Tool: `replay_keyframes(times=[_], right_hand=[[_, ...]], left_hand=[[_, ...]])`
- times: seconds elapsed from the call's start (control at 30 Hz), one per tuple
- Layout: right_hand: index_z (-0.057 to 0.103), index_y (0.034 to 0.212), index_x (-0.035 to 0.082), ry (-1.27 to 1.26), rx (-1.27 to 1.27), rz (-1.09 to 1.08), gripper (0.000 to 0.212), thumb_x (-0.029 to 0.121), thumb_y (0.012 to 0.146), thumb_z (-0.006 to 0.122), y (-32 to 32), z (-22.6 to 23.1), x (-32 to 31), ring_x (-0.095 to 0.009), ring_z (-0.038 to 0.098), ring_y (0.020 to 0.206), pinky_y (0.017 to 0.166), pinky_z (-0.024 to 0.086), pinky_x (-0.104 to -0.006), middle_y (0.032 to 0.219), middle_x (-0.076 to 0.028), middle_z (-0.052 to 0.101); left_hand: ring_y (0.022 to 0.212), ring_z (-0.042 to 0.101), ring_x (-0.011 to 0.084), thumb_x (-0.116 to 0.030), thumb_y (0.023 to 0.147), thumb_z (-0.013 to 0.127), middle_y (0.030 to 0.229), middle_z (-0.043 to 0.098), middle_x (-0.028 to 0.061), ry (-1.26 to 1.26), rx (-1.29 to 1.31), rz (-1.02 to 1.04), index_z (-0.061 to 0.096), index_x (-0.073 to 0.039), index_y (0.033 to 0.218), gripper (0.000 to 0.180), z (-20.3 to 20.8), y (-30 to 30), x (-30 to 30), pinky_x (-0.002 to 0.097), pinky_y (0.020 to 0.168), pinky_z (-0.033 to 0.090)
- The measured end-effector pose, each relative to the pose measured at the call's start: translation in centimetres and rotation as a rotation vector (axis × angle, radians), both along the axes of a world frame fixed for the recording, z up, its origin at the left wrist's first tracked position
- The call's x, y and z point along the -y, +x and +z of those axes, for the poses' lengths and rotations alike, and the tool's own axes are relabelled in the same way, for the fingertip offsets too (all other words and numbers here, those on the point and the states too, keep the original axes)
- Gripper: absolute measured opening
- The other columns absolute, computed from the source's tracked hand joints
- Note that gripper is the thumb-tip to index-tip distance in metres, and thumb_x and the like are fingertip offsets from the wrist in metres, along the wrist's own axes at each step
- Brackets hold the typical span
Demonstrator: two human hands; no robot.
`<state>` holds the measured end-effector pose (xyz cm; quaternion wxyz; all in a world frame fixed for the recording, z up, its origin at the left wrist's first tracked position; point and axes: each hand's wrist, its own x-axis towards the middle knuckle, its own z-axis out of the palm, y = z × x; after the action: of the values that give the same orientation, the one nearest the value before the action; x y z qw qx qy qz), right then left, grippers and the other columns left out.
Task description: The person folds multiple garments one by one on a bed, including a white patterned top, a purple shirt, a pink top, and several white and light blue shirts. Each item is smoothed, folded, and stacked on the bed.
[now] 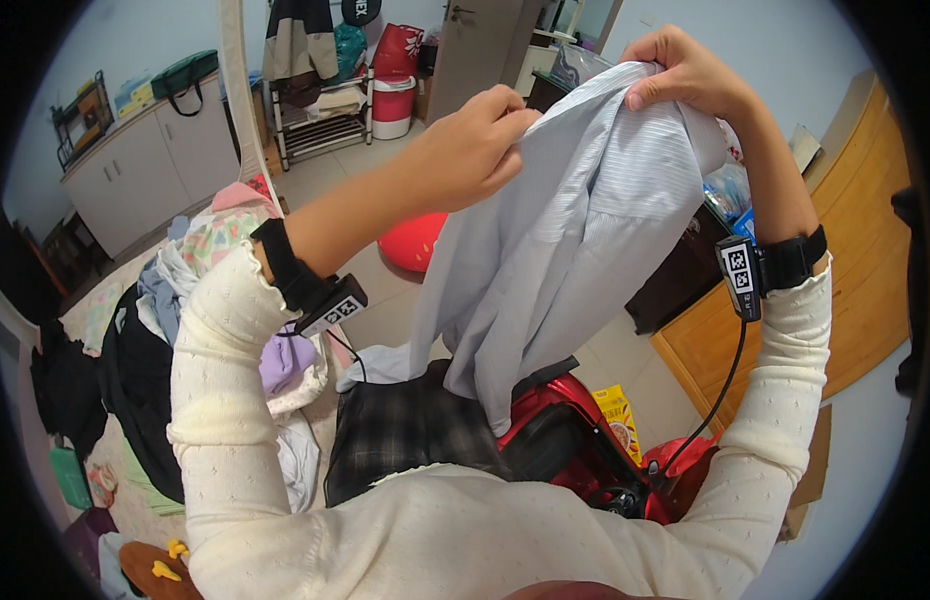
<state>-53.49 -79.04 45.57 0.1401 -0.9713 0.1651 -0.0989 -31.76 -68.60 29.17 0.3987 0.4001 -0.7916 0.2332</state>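
Note:
A light grey-blue, finely striped shirt (545, 260) hangs down from both my raised hands. My left hand (475, 145) pinches its upper left edge, with the fingers curled closed. At the top right, my right hand (685, 75) grips the gathered top of the shirt, the thumb pressed on the front and the other fingers partly hidden behind the cloth. Loose folds fall toward my lap, and the lower end lies near dark plaid cloth (415, 420) there. One pale tip reaches left past the plaid cloth.
Piled clothes (150, 370) cover the bed on the left. A red object with a black seat-like part (545, 440) stands close on the right, beside a yellow package (617, 420). A red round stool (410, 243) sits on the floor ahead. Farther back are a rack (320, 120) and white cabinets (150, 165).

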Motion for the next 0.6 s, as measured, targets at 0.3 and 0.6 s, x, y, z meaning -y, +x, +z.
replay_keyframes(times=[0.3,0.6], right_hand=[[0.068,0.092,0.0,0.037,-0.041,-0.042,0.049,0.035,0.061,0.083,-0.2,0.1,1.3,-0.015,0.062,0.073,0.067,0.049,-0.0258,0.084,-0.007,0.067],[0.069,0.087,-0.001,-0.037,-0.066,-0.149,0.035,0.029,0.072,0.079,-1.0,0.4,0.8,-0.009,0.057,0.072,0.063,0.046,-0.0256,0.077,0.0,0.065]], left_hand=[[0.081,0.051,0.008,-0.008,0.085,0.065,0.081,0.052,-0.0002,0.464,-0.462,-0.42,0.045,-0.009,0.112,0.033,-0.4,-0.9,-0.3,0.0239,0.067,0.042],[0.083,0.052,0.0088,-0.009,0.085,0.065,0.089,0.054,0.0034,0.429,-0.406,-0.467,0.052,-0.006,0.097,0.018,1.1,-0.7,-1.4,0.0237,0.068,0.043]])
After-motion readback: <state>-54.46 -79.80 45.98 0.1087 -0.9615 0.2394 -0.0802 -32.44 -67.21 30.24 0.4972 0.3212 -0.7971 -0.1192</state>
